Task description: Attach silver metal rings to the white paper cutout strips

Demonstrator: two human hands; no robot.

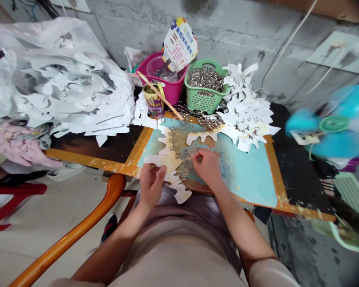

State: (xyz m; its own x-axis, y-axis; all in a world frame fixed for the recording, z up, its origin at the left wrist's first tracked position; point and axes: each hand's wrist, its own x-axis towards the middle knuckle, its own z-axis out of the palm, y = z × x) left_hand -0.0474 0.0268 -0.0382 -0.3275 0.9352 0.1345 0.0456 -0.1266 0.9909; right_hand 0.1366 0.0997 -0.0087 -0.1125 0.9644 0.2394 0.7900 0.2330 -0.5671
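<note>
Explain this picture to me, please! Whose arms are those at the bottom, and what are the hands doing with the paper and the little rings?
This picture comes from one camera worn on a person's head, looking down. So the arms are that person's own, and there's no machine. The left hand holds a white cut-paper strip. The right hand pinches something too small to see clearly. Small metal rings lie on a pale blue board. Behind them, a green basket is full of more rings, and a big pile of white cut paper sits on the left.
</note>
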